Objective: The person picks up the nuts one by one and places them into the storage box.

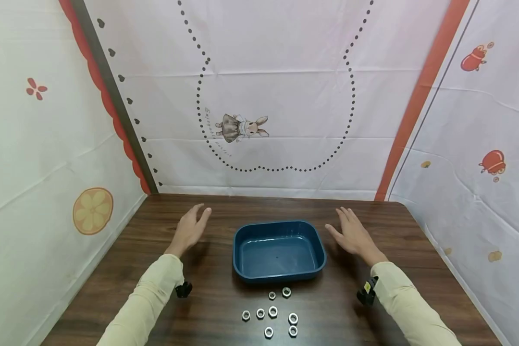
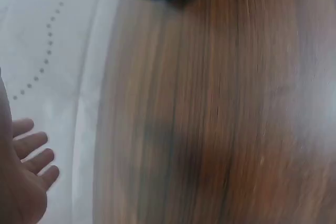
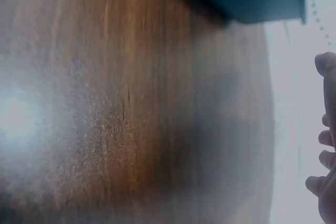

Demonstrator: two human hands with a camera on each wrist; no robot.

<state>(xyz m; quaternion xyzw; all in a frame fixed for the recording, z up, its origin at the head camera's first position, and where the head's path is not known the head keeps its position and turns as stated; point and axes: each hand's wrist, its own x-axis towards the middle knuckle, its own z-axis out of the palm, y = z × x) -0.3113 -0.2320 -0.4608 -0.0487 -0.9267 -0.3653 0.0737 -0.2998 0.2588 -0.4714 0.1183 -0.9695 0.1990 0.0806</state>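
Note:
A dark blue plastic tray (image 1: 279, 278) with nothing in it sits mid-table between the hands. To its left, the left hand (image 1: 188, 231) hovers above the wood with fingers extended and thumb apart, holding nothing. On the other side, the right hand (image 1: 353, 236) is likewise spread and bare, its thumb toward the tray's right rim. Several metal hex nuts (image 1: 273, 312) lie loose in front of the tray, on its near side. Both wrist views catch a corner of the tray at the top, plus the fingers (image 2: 32, 145) of the left hand and the fingers (image 3: 326, 138) of the right.
The brown wood-grain table (image 1: 216, 298) has white printed cloth (image 1: 277, 105) hanging at its back and both sides. Each sleeved forearm wears a small black wrist camera, the left one (image 1: 183, 290) and the right one (image 1: 367, 291).

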